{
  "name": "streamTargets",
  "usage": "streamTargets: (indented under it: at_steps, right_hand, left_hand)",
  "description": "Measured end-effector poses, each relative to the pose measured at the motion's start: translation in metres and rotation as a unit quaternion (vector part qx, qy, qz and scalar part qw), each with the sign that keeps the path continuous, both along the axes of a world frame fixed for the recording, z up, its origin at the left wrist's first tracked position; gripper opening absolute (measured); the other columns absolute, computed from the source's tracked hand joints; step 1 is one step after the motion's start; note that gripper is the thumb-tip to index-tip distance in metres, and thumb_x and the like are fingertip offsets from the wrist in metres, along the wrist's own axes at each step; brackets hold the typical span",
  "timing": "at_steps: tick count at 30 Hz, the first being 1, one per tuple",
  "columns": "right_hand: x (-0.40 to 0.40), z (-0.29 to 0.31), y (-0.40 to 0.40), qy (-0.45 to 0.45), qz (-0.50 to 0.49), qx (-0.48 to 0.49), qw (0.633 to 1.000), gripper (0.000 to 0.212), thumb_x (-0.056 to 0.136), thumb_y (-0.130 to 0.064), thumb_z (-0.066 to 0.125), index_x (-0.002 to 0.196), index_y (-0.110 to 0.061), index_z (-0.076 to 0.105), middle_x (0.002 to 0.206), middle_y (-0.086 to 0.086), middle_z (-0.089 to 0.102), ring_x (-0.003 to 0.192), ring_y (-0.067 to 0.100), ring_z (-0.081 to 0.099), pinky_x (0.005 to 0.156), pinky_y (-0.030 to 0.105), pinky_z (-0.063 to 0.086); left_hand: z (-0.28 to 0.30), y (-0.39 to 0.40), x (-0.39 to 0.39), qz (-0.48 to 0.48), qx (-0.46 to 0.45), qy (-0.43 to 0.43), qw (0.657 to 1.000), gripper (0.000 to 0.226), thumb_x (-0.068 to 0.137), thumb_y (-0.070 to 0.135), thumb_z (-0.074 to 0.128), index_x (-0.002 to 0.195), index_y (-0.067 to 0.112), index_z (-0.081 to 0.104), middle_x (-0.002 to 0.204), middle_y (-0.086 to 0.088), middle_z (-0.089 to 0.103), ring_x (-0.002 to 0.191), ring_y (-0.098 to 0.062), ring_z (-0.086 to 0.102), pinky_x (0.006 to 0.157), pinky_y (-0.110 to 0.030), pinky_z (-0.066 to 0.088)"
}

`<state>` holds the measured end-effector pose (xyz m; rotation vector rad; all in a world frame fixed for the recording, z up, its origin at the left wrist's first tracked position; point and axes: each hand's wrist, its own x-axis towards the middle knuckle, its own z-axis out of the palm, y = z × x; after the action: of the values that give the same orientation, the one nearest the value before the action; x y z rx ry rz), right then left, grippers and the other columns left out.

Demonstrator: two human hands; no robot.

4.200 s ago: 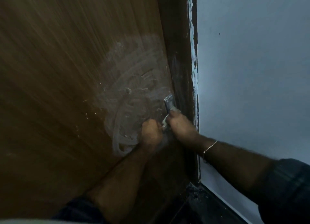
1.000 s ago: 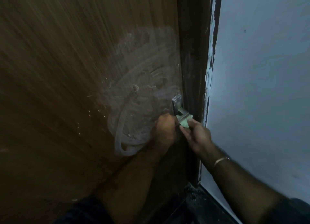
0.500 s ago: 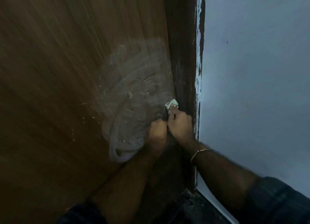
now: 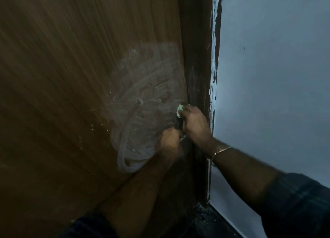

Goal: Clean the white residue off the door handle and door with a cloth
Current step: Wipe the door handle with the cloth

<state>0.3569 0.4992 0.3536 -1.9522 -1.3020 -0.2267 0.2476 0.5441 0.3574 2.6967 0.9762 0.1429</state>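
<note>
White residue swirls across the door, up-left of both hands. Left hand is fisted low on what looks like the handle – mostly hidden. Right hand just beside and above it, closed on the cloth, is nearer the smear. Handle runs vertical along the door edge; dark frame crowds the right – sweep left.

Door handle mostly behind hands.

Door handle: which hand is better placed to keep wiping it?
Right. The right hand already presses the cloth onto the door handle; the left hand is fisted just below, with no cloth visible.
</note>
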Motion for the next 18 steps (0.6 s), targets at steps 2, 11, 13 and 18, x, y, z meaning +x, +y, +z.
streamTargets:
  at_steps: [2, 11, 13, 18]
  right_hand:
    - [0.008, 0.004, 0.004, 0.008, -0.020, 0.007, 1.000, 0.022, 0.084, 0.000, 0.057, 0.102, 0.002, 0.070, 0.108, 0.018, 0.065, 0.101, 0.032, 0.059, 0.090, 0.033, 0.046]
    - [0.014, -0.001, 0.009, -0.004, -0.029, -0.011, 1.000, 0.019, 0.084, 0.001, 0.060, 0.101, 0.002, 0.069, 0.112, 0.015, 0.058, 0.098, 0.032, 0.058, 0.089, 0.036, 0.049]
    - [0.011, 0.000, 0.009, -0.052, -0.006, -0.035, 0.998, 0.021, 0.085, -0.001, 0.061, 0.104, 0.000, 0.069, 0.114, 0.014, 0.059, 0.100, 0.031, 0.056, 0.089, 0.038, 0.048]
    - [0.020, 0.006, 0.008, -0.075, 0.023, -0.032, 0.996, 0.019, 0.085, 0.000, 0.060, 0.101, 0.000, 0.070, 0.110, 0.015, 0.061, 0.097, 0.031, 0.057, 0.085, 0.034, 0.048]
  left_hand:
    - [-0.002, 0.000, -0.001, 0.005, 0.004, -0.010, 1.000, 0.030, 0.092, 0.013, 0.057, 0.121, 0.010, 0.066, 0.128, -0.011, 0.061, 0.123, -0.027, 0.054, 0.103, -0.035, 0.040]
    - [0.003, -0.006, -0.004, 0.014, -0.026, -0.024, 0.999, 0.030, 0.090, 0.014, 0.059, 0.119, 0.011, 0.068, 0.126, -0.013, 0.062, 0.120, -0.029, 0.056, 0.103, -0.036, 0.043]
    - [0.006, -0.006, -0.004, 0.019, -0.039, -0.006, 0.999, 0.030, 0.091, 0.012, 0.059, 0.119, 0.009, 0.067, 0.125, -0.014, 0.062, 0.120, -0.032, 0.056, 0.102, -0.039, 0.044]
    - [0.009, -0.005, -0.003, 0.026, -0.042, -0.002, 0.999, 0.033, 0.090, 0.013, 0.058, 0.122, 0.013, 0.066, 0.128, -0.010, 0.062, 0.120, -0.027, 0.057, 0.104, -0.037, 0.044]
